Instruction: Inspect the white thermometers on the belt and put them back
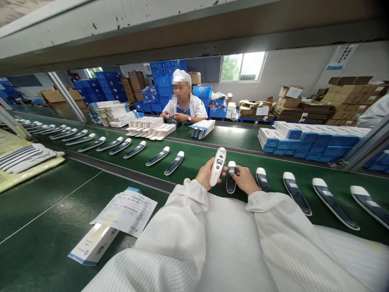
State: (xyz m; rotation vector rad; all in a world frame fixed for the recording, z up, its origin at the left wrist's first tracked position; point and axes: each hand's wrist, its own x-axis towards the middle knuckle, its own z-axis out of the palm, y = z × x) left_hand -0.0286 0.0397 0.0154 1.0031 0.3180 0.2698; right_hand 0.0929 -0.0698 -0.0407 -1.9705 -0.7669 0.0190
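My left hand [206,172] is closed around a white handheld thermometer [218,166], its face with buttons and a small display turned toward me. Just right of it, my right hand [245,178] has its thumb and fingertips on another thermometer [231,184], which shows its dark back and white tip. That one is at the green conveyor belt [197,156]; whether it rests there or is lifted is unclear. More thermometers lie dark side up along the belt, such as one thermometer [174,163] to the left and one thermometer [296,192] to the right.
A white-and-blue box [94,243] lies under a printed sheet [127,211] on the left table. Bagged parts [27,160] sit at far left. Across the belt, a co-worker [184,101] handles something behind open cartons [148,126]. Stacked boxes [310,140] stand right; a shelf beam [194,36] crosses overhead.
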